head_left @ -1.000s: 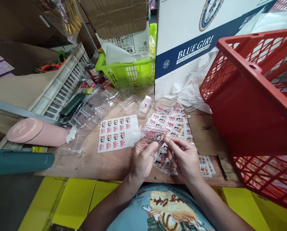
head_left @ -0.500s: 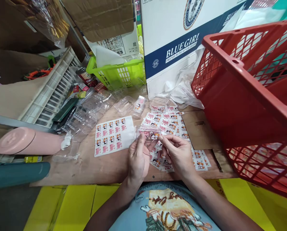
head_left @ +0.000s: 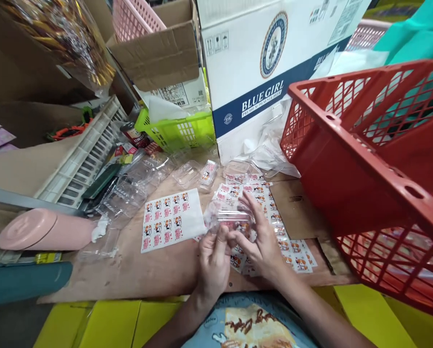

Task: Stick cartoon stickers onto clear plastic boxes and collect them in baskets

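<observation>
A small clear plastic box (head_left: 234,216) with pink and orange cat stickers is held between both hands above the sticker sheets. My left hand (head_left: 215,261) pinches its lower left edge, thumb on top. My right hand (head_left: 262,246) grips its right side, with the index finger raised along the far edge. To the left lies a sheet of cat and pink-lettering stickers (head_left: 171,220), its right part bare. More sticker sheets (head_left: 299,256) lie beneath and right of the hands. Beyond them stand a stickered clear box (head_left: 208,174) and an open clear box (head_left: 186,174).
A large red basket (head_left: 350,159) stands at the right, by brown cardboard (head_left: 292,203). Behind are a white carton (head_left: 238,63) and a green basket (head_left: 183,133). Clear plastic trays (head_left: 129,188) and a pink bottle (head_left: 46,229) lie at the left.
The view has tilted up, so the scene sits lower. The clear box has turned and looks slightly blurred. My right index finger has lifted and spread along its far side.
</observation>
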{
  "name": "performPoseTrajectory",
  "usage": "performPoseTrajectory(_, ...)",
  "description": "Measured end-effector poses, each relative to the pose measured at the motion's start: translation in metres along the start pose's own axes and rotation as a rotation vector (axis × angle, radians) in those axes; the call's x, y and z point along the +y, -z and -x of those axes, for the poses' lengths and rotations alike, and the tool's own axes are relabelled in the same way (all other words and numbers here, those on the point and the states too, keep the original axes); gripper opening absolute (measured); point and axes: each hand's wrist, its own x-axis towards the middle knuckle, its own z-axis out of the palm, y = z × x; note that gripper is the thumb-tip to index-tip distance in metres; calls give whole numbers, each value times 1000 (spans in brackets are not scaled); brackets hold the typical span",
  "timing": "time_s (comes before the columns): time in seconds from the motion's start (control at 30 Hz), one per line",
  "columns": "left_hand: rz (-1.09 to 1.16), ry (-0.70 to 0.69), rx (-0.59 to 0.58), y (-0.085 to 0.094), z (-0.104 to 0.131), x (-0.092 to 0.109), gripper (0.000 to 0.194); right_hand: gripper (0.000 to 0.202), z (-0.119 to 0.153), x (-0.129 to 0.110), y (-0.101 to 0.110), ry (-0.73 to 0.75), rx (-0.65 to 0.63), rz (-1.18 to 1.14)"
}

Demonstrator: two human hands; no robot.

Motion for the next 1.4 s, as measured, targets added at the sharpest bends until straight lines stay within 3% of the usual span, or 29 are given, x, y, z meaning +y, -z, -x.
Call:
performPoseTrajectory(0.2,66,43,-84,-7,2,3,18,41,-2,4,-19,51,72,-59)
performPoseTrajectory(0.3,68,38,-34,-6,1,1,19,40,8,6,-23,78,92,-26)
performPoseTrajectory(0.4,24,10,110,-3,-7,4,27,45,11,5,-25,216,52,125)
performPoseTrajectory(0.47,-19,13,138,4,-21,14,42,50,-4,4,-27,340,11,237)
performPoseTrajectory(0.5,-75,0,99,10,-30,22,50,51,-19,3,-28,392,-4,284)
performPoseTrajectory(0.57,-335,-126,-25,28,-52,42,53,49,-61,0,-32,455,-25,366)
performPoseTrajectory(0.67,-1125,-426,-69,66,-87,74,50,49,-128,-5,-41,422,-69,522)
performPoseTrajectory(0.73,-1593,-409,-25,91,-106,87,56,48,-151,-8,-46,436,-99,630)
performPoseTrajectory(0.8,-1755,-352,4,111,-118,92,46,49,-149,-10,-52,500,-126,631)
performPoseTrajectory(0.87,-1760,-351,1,123,-122,90,24,50,-127,-8,-57,546,-162,518)
performPoseTrajectory(0.93,-1759,-381,-6,129,-123,86,18,49,-99,-3,-62,505,-198,385)
performPoseTrajectory(1.03,-1738,-423,11,134,-128,86,38,41,-69,5,-66,407,-266,278)
performPoseTrajectory(1.13,-1696,-404,-8,135,-137,95,51,34,-62,5,-66,393,-332,239)
performPoseTrajectory(1.27,-1581,-359,-159,119,-129,102,36,44,-70,-1,-63,310,-285,176)
performPoseTrajectory(1.33,-1460,-320,-287,104,-112,99,36,49,-75,-3,-60,143,-283,25)
performPoseTrajectory(1.4,-1216,-236,-407,90,-95,97,37,42,-77,-4,-55,-29,-315,-147)
